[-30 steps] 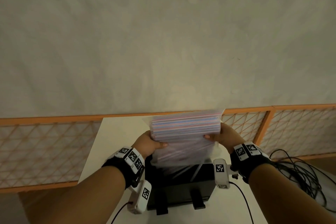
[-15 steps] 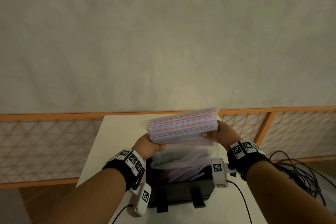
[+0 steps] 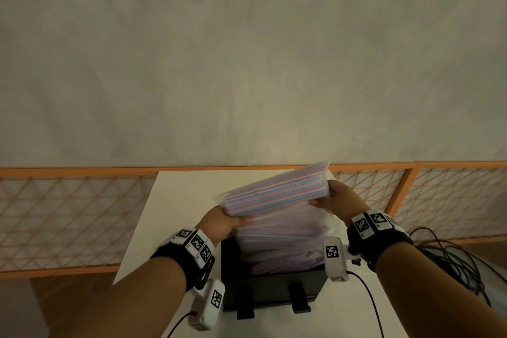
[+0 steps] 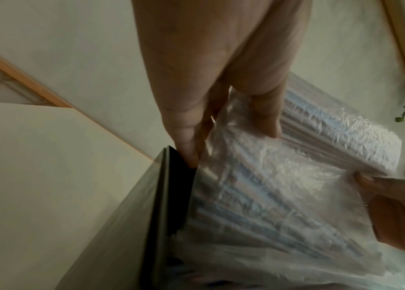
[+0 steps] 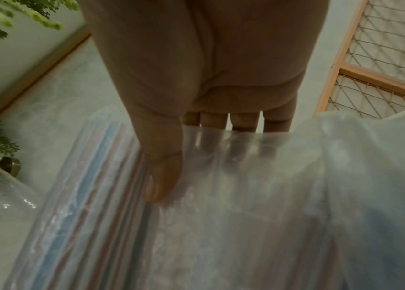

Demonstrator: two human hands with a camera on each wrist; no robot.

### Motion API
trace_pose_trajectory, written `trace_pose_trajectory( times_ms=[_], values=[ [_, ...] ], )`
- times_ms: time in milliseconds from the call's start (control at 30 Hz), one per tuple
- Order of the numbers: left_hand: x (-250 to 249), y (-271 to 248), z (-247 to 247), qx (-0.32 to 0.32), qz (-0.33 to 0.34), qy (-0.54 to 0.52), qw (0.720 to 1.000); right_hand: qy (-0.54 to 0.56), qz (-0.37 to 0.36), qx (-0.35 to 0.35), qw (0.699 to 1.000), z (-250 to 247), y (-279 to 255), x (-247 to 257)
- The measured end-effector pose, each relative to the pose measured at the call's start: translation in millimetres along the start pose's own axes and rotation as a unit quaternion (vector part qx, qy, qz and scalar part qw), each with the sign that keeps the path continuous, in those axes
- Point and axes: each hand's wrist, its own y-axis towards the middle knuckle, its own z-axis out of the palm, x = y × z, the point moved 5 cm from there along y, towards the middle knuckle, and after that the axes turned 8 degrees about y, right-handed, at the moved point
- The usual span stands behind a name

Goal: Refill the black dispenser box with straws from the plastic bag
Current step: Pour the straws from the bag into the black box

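Clearly, the plastic bag (image 3: pixel 277 192) is gripped at both ends: the left hand (image 3: pixel 222 223) is curled round its lower end, thumb on top, and the right hand (image 3: pixel 338 199) is closed round its raised end, thumb over the near face and the fingers (image 5: pixel 243 122) behind. The bag is held tilted, its right end higher, directly above the black box (image 3: pixel 271 287), which stands on the white table (image 3: pixel 178 200). Straws (image 3: pixel 282 261) are seen piled inside the box, under loose plastic hanging from the bag, while a thick bundle is seen inside the bag. The refill is judged partly done; the rest of the bundle remains to be emptied out and the bag set aside. Cables (image 3: pixel 450 258) lie to the right of the table.
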Motion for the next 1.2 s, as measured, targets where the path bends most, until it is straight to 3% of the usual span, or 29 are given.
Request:
trace_pose_trajectory(
  times_ms=[200, 367, 500, 600, 967, 1200],
  values=[
    [0, -1, 2, -0.017, -0.012, -0.005, 1.000, 0.003, -0.016, 0.010, 1.000, 6, -3, 6],
    [-1, -2, 1, -0.031, -0.008, 0.026, 0.999, 0.074, -0.022, 0.023, 0.997, 10, -8, 13],
    [-7, -3, 4, 0.012, 0.014, 0.025, 1.000, 0.129, -0.030, 0.030, 0.991, 13, -11, 21],
    [-11, -7, 5, 0.012, 0.016, -0.011, 1.000, 0.118, -0.026, 0.015, 0.993, 12, -9, 21],
    [-13, -6, 1, -0.039, 0.022, 0.035, 0.998, 0.087, -0.046, -0.007, 0.995, 11, -10, 21],
    [-27, -6, -1, -0.039, 0.031, 0.046, 0.998, 0.058, -0.047, -0.035, 0.997, 6, -7, 24]
  ],
)
